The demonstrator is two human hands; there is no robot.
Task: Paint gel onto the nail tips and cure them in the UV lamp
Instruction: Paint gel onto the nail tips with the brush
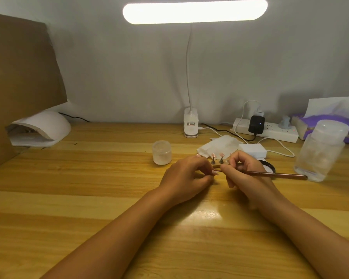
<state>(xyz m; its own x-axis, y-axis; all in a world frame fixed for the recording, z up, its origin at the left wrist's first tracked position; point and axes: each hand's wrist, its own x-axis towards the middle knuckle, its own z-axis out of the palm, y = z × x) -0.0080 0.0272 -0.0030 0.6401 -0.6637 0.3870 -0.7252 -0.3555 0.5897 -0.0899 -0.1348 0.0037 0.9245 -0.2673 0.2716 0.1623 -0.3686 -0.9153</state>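
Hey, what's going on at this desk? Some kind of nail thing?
A person sits at a wooden desk doing nail work. The right hand holds a slim brush by its brown handle. The left hand, fingers curled, meets the brush's front end; what it pinches is hidden. Nail tips stand on small holders just behind the hands. The white UV lamp sits far left, untouched.

A striped wooden table (89, 198) is shown. On it are set a white UV lamp (46, 125) at the left rear, a frosted jar (162, 153), a power strip (270, 132), folded tissue (218, 146), a white block (252, 150) — and, at the right, a clear bottle (320, 152).
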